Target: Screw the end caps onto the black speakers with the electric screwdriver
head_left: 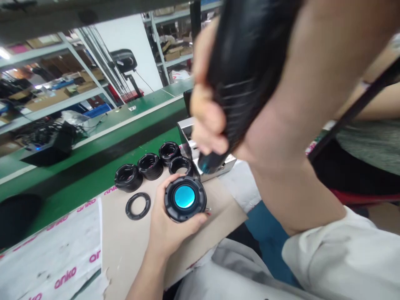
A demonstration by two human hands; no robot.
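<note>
Low in the frame, the left hand (170, 233) grips a round black speaker unit (185, 199) with a cyan centre, above a tan cardboard sheet (125, 250) holding a flat black ring (138, 206) and a row of black housings (150, 166). Upper right, the right hand (208, 121) wraps a blurred black power tool (240, 75), possibly a screwdriver, just above a metal fixture (218, 168).

The round speaker housing (185, 215) is matt black plastic, slightly rough, around a glossy cyan dome (184, 196) (mirror-smooth, almost metallic). The tool handle (246, 62) shines like moulded black plastic. Nearby are a matt brown cardboard sheet (125, 250) and a polished steel fixture (184, 129); the sleeve (343, 250) is soft white cloth.
</note>
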